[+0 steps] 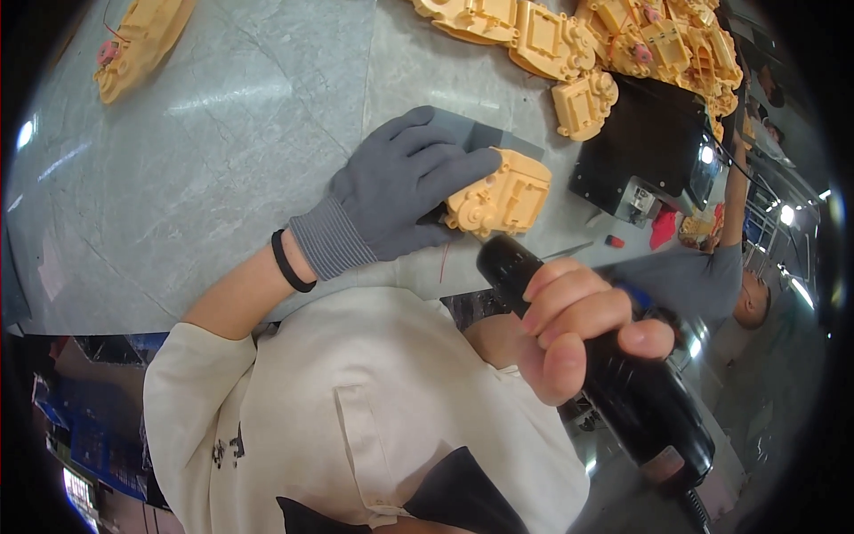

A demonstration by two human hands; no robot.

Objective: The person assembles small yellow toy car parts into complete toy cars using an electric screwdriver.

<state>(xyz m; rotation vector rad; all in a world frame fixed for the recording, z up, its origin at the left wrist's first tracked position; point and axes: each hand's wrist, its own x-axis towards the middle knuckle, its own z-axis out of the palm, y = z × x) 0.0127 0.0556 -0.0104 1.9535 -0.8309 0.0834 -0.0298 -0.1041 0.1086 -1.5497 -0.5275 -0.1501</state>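
Observation:
My left hand (405,182), in a grey knit glove, is closed on a yellow plastic housing (511,198) with moulded round bosses and a rectangular recess. The housing sits against a grey block (511,142), partly hidden behind the glove and the part. My bare right hand (583,325) wraps round a black electric screwdriver (645,414) with a cord at its rear end. Its nose points up and left, and the tip meets the lower edge of the housing; the exact contact spot is too small to make out. A thin red wire (444,264) hangs below the glove.
Many yellow housings (663,44) are heaped at the far right, some with pink round parts. Another housing (147,44) lies at the far left of the grey tabletop (240,133). A black box (636,142) stands to the right. Beyond it, a co-worker (694,280) reaches toward the table.

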